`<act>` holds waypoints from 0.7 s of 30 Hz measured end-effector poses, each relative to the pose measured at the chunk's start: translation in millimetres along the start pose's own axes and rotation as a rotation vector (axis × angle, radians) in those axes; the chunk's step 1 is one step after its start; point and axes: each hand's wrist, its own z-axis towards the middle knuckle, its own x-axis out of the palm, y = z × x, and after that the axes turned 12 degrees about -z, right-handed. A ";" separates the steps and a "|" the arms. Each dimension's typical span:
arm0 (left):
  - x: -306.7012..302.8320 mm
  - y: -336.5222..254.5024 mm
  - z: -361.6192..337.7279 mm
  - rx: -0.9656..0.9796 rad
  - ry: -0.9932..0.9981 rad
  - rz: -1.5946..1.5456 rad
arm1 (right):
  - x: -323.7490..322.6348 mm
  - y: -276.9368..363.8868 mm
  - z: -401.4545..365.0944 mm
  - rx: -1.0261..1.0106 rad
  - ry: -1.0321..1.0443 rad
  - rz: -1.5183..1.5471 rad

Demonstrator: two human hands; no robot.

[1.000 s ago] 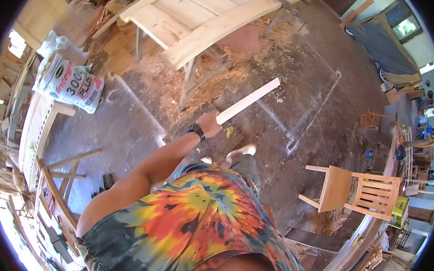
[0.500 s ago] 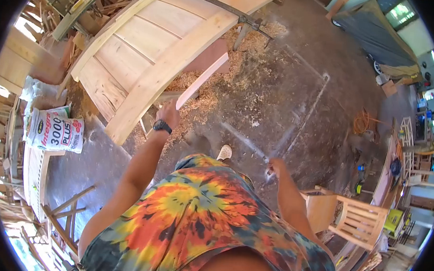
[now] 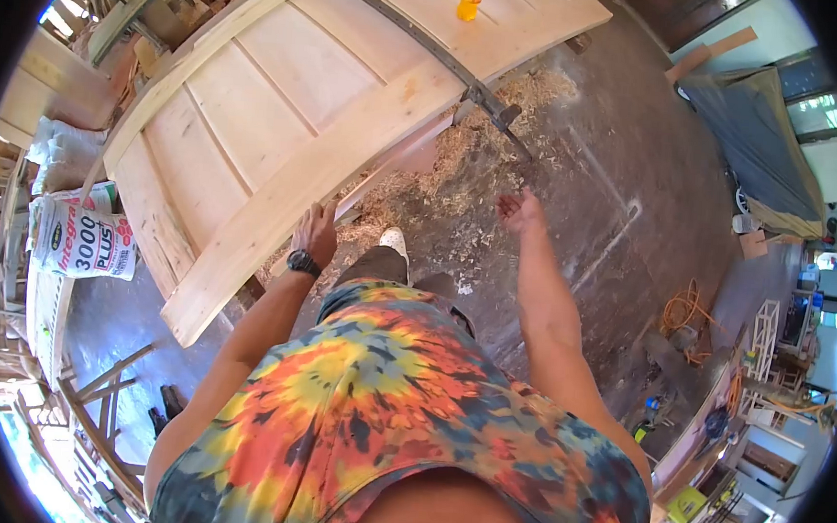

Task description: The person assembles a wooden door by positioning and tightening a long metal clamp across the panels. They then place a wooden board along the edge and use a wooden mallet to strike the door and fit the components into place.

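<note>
A large pale wooden panel door lies raised above the floor on the left. A long pale wooden strip runs along its near edge, and my left hand, with a black watch on the wrist, is closed on the strip's near end. The fingers of that hand lie against the door's edge and partly hide the grip. My right hand is stretched forward over the floor, empty, its fingers loosely apart. Just beyond it is the end of a dark metal bar clamp that spans the door.
An orange drink bottle stands on the door. Wood shavings cover the floor below. White printed sacks are at the left, an orange cord lies at the right, and a covered vehicle stands at the back right.
I have come closer to the door. The strip has moved from out in front of the door to along its edge. My right hand has swung forward and its fingers have opened.
</note>
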 end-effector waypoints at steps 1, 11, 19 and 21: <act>-1.6 -5.6 3.7 -0.009 0.013 0.037 | 4.9 5.9 12.9 0.054 -0.080 0.103; -0.6 -29.3 40.4 -0.071 0.025 0.119 | -13.8 59.3 143.2 0.187 0.149 0.805; 11.8 -34.0 56.2 -0.064 0.010 0.143 | -24.7 126.6 7.4 -0.813 0.152 -0.796; 12.0 -39.3 63.3 -0.085 -0.010 0.143 | -22.9 106.7 -25.3 -0.712 0.459 -1.100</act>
